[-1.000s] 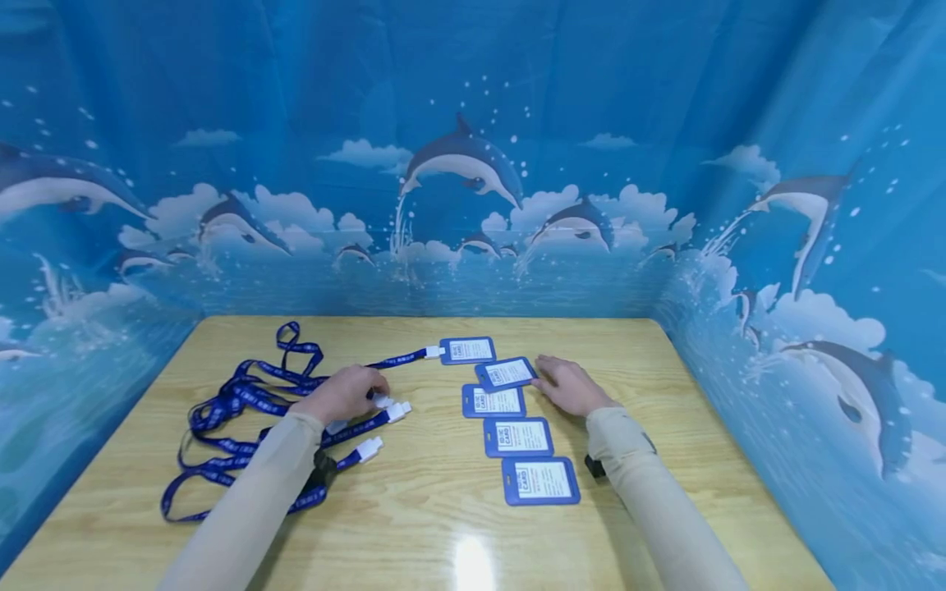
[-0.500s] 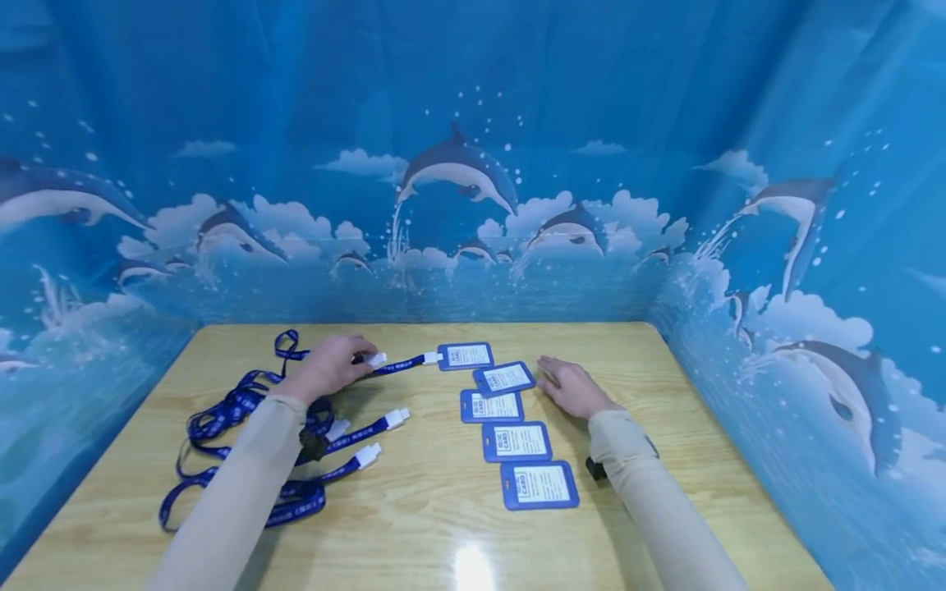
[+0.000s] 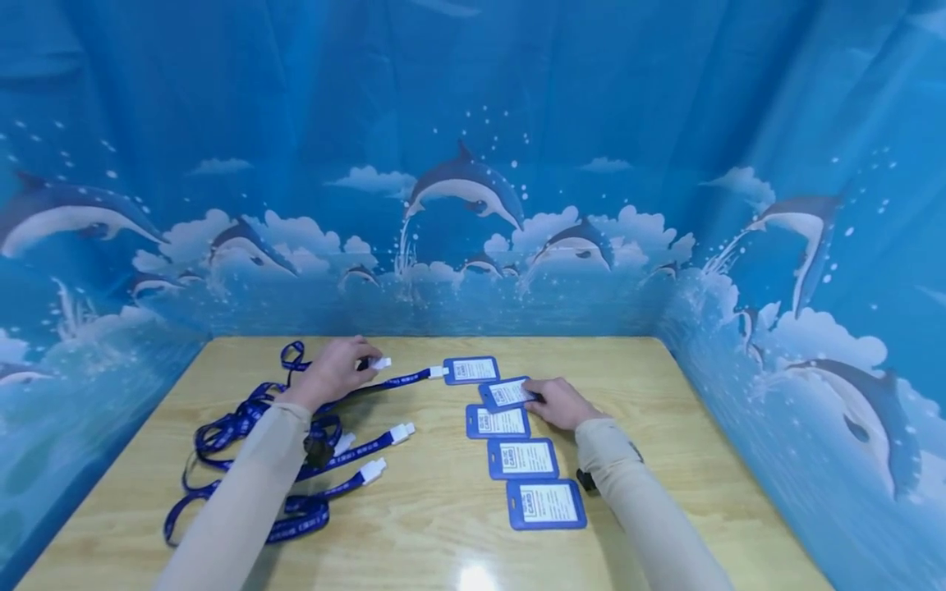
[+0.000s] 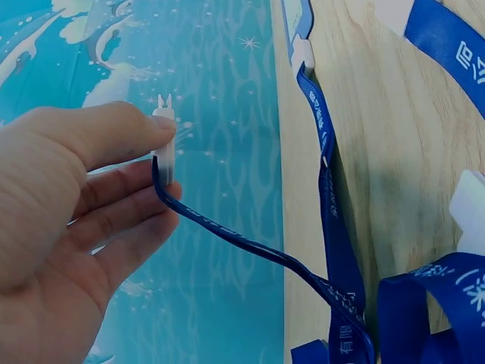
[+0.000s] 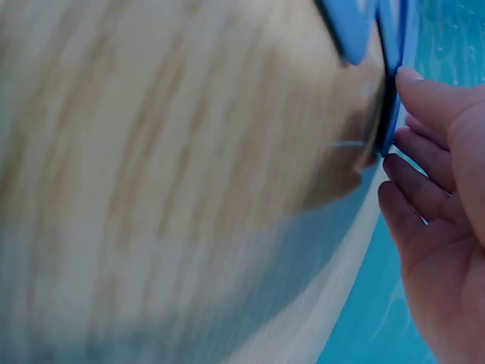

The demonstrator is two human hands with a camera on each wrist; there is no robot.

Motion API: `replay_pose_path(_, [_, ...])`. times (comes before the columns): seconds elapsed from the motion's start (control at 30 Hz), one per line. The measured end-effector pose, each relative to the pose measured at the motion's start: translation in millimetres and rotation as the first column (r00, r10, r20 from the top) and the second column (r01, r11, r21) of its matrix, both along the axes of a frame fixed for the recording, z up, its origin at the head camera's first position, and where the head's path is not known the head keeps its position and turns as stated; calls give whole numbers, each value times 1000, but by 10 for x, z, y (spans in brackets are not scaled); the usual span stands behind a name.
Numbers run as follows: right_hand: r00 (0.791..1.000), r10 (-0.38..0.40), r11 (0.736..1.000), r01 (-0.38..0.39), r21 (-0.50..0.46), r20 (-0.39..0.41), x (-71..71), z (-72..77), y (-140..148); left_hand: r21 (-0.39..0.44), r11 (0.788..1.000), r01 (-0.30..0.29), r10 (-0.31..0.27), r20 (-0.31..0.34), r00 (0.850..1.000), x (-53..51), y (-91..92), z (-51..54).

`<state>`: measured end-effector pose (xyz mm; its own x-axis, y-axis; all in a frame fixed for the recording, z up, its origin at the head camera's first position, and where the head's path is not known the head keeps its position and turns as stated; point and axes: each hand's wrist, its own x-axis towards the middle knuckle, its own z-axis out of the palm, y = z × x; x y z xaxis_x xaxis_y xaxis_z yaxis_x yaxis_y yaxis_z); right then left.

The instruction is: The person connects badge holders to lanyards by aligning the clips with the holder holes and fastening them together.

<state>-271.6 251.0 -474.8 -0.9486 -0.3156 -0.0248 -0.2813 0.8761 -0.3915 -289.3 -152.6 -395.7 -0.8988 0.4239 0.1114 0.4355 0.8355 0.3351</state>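
My left hand [image 3: 336, 371] pinches a white clip [image 4: 164, 144] between thumb and fingers, and a thin blue lanyard [image 4: 250, 244] trails from it. At the right, my right hand [image 3: 563, 402] grips the right edge of a blue card holder [image 3: 508, 394], thumb on one face and fingers behind, in the right wrist view [image 5: 447, 174]. That holder lies at a slant, partly over another card holder [image 3: 498, 423]. Behind it a farther card holder [image 3: 471, 370] is joined to a lanyard by a white clip [image 3: 438, 373].
Two more card holders [image 3: 523, 459] [image 3: 547, 504] lie nearer on the wooden table [image 3: 429, 533]. At the left are heaped blue lanyards [image 3: 229, 427], with white clips [image 3: 401, 432] [image 3: 373, 470] pointing right. A blue dolphin-print curtain [image 3: 310, 123] stands around the table.
My left hand has moved away across the table, lifting the white clip with its lanyard. My right hand has shifted left and taken hold of the slanted holder's edge.
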Motion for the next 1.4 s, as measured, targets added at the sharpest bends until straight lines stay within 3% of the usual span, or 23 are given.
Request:
replay_pose_path(0.2, [998,36,999,-35,17,-59,-41,-57,-27,12,1000,1,-1,-7,1000,-15,19,-50])
replay_pose_path(0.43, [993,48,998,-42,54,-112,-118,-30,-68,24,1000,7,-7,-15,1000,-25,64,8])
replay_pose_path(0.6, [996,35,996,-28,81,-83,-136,-14,-101,12,1000,16,-16,-35,999,-38,85,37])
replay_pose_path(0.87, [1000,8,999,-8,33,4,-112,49,-126,2,1000,21,-21,-32,999,-55,106,50])
replay_pose_path(1.13, [998,-9,1000,7,23,60,-75,82,-140,10,1000,29,-29,2,1000,-69,150,58])
replay_pose_path(1.4, [999,-19,999,17,49,35,-89,47,-159,4,1000,31,-31,21,999,-71,169,53])
